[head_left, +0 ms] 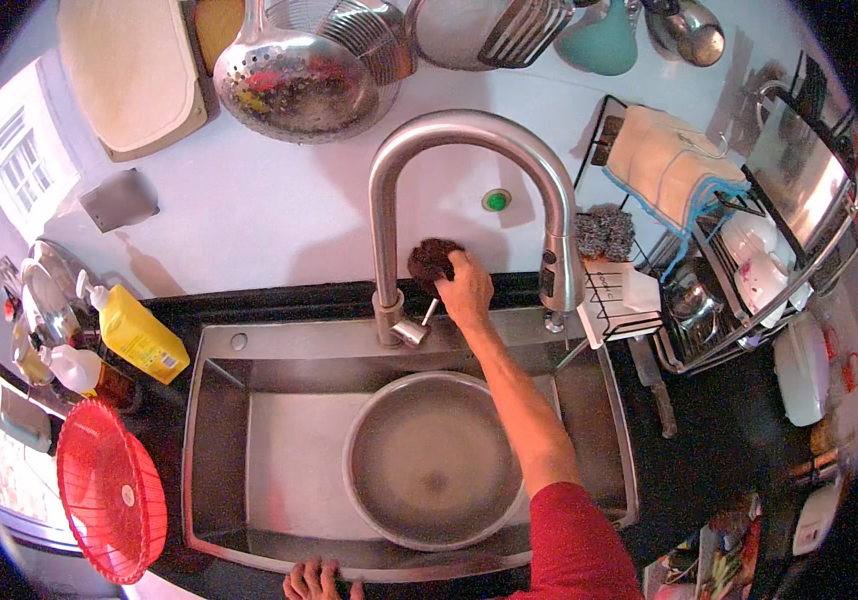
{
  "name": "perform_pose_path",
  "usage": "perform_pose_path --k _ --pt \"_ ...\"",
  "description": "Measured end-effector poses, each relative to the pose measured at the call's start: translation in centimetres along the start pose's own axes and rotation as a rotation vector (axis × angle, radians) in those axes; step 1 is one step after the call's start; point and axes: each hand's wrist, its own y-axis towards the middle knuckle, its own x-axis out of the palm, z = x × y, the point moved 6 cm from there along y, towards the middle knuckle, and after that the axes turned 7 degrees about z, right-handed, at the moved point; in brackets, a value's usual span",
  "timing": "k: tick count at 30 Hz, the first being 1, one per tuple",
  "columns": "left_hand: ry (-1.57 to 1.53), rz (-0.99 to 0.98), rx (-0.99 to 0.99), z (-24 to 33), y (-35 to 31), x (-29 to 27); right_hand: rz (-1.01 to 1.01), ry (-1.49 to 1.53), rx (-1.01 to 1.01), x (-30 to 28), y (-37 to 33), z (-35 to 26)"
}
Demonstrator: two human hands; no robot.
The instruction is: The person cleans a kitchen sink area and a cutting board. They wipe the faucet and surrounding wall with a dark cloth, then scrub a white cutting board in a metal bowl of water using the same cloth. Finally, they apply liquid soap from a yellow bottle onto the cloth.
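Observation:
My right hand [467, 290] reaches across the sink and is closed on a dark brown scouring pad [433, 259], whose exact kind is hard to make out. It presses the pad to the pale wall just behind the steel faucet [386, 230]. The faucet's lever [411, 331] sits just below that hand. At the front rim of the steel sink [217, 440], my left hand [317, 580] rests with its fingers apart, holding nothing; its lower part is cut off by the picture. A large round metal basin [436, 465] stands in the sink, under my right forearm.
On the left are a yellow pump bottle [139, 333] and a red plastic basket [109, 495]. To the right, a dish rack [729, 300] holds bowls, near a knife [657, 390] and a steel-wool scrubber [606, 233]. Overhead hang a skimmer [294, 85] and other utensils.

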Motion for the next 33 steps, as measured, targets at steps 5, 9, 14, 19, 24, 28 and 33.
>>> perform_pose_path --k 5,9,14,19,24,28,33 --pt "0.013 -0.023 -0.012 -0.4 -0.1 0.2 0.154 0.33 -0.261 -0.6 3.4 -7.4" --pt "0.007 -0.033 -0.018 -0.3 0.2 0.1 0.154 0.308 -0.512 0.2 5.1 -9.0" --pt "0.019 -0.022 -0.007 -0.4 0.0 0.4 -0.047 0.04 -0.841 2.2 3.2 -9.9" --pt "0.01 -0.007 0.01 -0.3 0.1 0.1 -0.18 0.021 -1.014 1.5 2.5 -8.1" --pt "-0.009 0.0 0.019 -0.2 0.2 -0.3 -0.28 0.022 -0.9 0.4 1.0 -3.4" --pt "-0.019 0.006 0.016 -0.3 0.0 -0.4 -0.271 -0.044 -0.684 -0.8 -0.7 0.4" --pt "-0.043 0.016 0.008 -0.4 -0.1 -0.4 -0.123 -0.327 -0.431 -3.6 -1.3 3.4"
